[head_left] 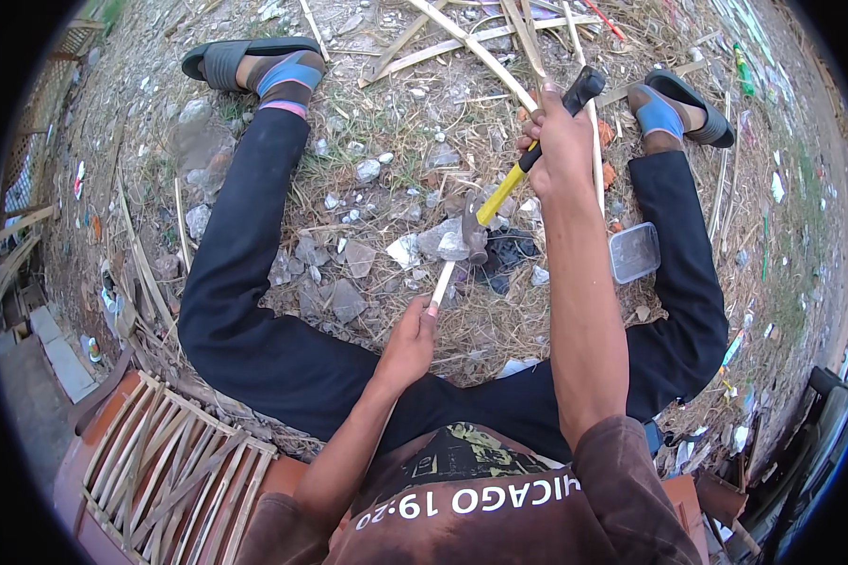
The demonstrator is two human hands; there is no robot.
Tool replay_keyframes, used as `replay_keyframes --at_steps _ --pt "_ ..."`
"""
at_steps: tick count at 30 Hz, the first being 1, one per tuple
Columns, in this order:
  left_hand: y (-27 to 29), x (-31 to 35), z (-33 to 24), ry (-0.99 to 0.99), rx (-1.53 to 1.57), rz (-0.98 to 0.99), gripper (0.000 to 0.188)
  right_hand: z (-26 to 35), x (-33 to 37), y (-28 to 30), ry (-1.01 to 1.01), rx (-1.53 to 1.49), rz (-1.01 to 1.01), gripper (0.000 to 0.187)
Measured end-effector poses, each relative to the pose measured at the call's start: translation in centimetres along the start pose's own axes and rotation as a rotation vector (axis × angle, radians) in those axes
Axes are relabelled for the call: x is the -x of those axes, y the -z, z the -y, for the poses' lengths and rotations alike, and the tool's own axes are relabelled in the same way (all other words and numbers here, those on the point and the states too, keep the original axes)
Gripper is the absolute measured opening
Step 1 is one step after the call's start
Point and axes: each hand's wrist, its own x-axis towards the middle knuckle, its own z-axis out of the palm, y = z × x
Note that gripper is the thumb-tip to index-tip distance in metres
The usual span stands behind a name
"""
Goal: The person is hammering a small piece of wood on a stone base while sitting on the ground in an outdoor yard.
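At the frame's centre, the left hand [411, 343] grips a pale stick [442, 284], its far tip by the head of the hammer [506, 195] clasped in the right hand [567, 143], with broken stones [349, 300] left and a plastic container [635, 253] right of centre.

Left hand [409, 343] curled, right hand [563, 149] clenched farther forward

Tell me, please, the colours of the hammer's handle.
The hammer's handle is yellow and black, best seen in the head view.
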Motion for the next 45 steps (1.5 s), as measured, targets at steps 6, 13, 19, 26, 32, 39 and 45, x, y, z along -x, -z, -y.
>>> replay_keyframes --at_steps 6,13,19,26,32,39,45 --pt "0.0 0.2 0.4 0.007 0.082 0.025 0.017 0.0 2.3 0.2 0.075 -0.001 -0.041 0.025" --pt "-0.3 0.2 1.2 -0.026 0.000 -0.001 0.020 0.3 4.0 0.6 0.147 -0.034 -0.085 0.025" --pt "-0.7 0.2 -0.6 0.006 0.044 -0.001 0.022 -0.1 5.3 0.7 0.236 -0.126 -0.178 0.019" --pt "-0.1 2.2 -0.2 0.071 0.106 -0.051 0.025 1.1 6.8 2.1 0.326 -0.140 -0.072 0.023" --pt "0.1 0.5 0.5 0.064 0.263 0.008 0.022 0.5 8.6 5.0 0.319 -0.313 0.004 0.017" --pt "3.5 1.8 -4.5 0.110 0.354 -0.035 0.026 2.0 9.6 7.6 0.384 -0.301 0.076 0.010" --pt "7.0 -0.5 -8.6 -0.021 0.274 -0.143 0.026 4.1 9.8 11.2 0.389 -0.233 0.035 0.020"
